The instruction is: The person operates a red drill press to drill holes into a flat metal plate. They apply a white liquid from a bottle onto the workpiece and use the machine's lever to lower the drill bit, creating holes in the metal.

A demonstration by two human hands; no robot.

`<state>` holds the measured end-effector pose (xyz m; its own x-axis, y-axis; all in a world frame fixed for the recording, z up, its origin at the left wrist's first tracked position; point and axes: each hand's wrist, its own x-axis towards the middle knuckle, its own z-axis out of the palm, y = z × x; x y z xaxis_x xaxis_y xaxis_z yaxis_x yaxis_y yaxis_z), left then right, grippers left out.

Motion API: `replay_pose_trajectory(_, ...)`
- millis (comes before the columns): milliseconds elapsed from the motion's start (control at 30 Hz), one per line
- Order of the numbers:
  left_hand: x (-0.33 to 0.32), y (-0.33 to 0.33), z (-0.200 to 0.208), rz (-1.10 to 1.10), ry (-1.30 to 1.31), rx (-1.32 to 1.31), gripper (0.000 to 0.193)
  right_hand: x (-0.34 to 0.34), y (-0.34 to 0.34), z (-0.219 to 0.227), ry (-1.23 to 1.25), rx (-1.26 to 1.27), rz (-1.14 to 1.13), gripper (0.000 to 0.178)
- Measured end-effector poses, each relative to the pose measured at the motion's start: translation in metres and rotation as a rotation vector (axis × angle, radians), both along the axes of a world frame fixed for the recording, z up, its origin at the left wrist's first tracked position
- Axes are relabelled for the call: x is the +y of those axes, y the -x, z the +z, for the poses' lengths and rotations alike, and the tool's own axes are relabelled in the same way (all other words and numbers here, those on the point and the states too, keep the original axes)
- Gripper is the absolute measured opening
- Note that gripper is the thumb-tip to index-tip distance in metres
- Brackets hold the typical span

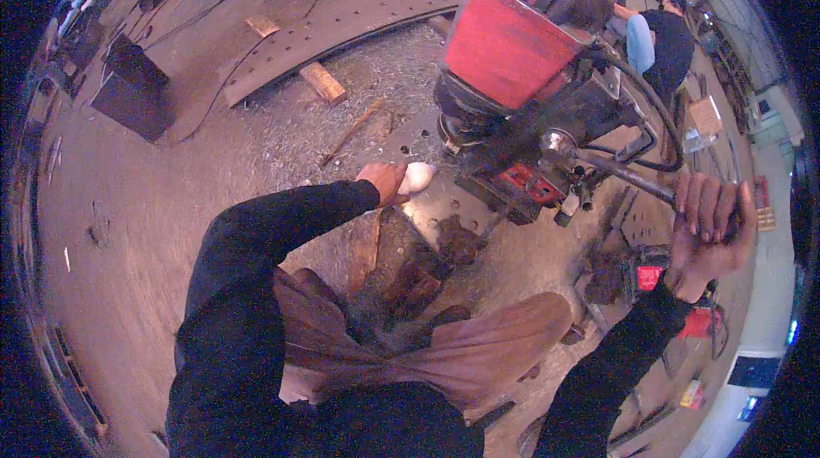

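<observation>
A red and black magnetic drill (517, 40) stands on a steel plate (465, 223) that has round holes in it. My right hand (713, 223) is wrapped round the end of the drill's metal feed lever (628, 176), out to the right. My left hand (384, 180) grips a small white rounded object (417, 178) low over the plate, just left of the drill's cutter end. Its kind is hard to make out; it may be a plastic bottle. The cutter tip is mostly hidden in the dark area beneath the motor.
Metal shavings cover the ground beyond the plate. Wood blocks (323, 82) lie there, near a long perforated steel plate (342, 18). Dark steel box pieces (132, 87) stand far left. A black hose (670, 116) loops beside the drill. Another person (666, 44) crouches at the far right.
</observation>
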<state>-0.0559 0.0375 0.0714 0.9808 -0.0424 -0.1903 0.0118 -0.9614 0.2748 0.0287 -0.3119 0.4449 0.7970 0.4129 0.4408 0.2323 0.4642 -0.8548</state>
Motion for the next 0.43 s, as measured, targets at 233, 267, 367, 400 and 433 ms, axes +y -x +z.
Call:
replay_pose_trajectory(233,-0.006,-0.007,-0.002,0.042,0.03,0.014,0.067,0.006,0.004,0.01,0.068,-0.108,0.056,0.048)
replay_pose_trajectory(267,-0.006,-0.008,-0.004,0.045,0.031,0.023,0.068,0.01,0.009,0.01,0.071,-0.104,0.019,0.048)
replay_pose_trajectory(367,-0.002,-0.009,-0.011,0.05,0.026,0.04,0.069,0.01,0.009,0.007,0.06,-0.078,-0.027,0.048)
replay_pose_trajectory(400,-0.003,-0.009,-0.01,0.041,0.022,0.038,0.069,0.007,0.007,0.006,0.055,-0.066,-0.036,0.048)
replay_pose_trajectory(433,-0.004,-0.009,-0.009,0.031,0.017,0.035,0.069,0.004,0.005,0.006,0.04,-0.046,0.018,0.048)
